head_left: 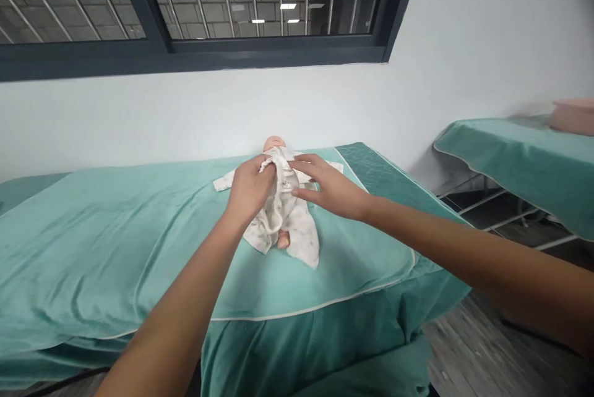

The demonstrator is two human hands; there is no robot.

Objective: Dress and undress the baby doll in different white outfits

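Observation:
A baby doll (275, 142) lies on its back on a green-covered bed (130, 242), head towards the wall. White baby clothes (302, 237) with a faint print cover its body, sleeves spread to both sides. One bare foot of the doll shows between the legs of the garment. My left hand (250, 190) is closed on a bunched edge of the cloth, lifting it over the doll's middle. On the other side, my right hand (331, 187) has thumb and fingers apart, the fingertips at the cloth near some small fastenings. The doll's arms are hidden.
Behind the bed stands a white wall with a dark-framed, barred window (273, 54). At the right is a second green-covered bed (515, 149) with a pink object (573, 117) on it. Metal rails (477, 202) show in the gap between the beds.

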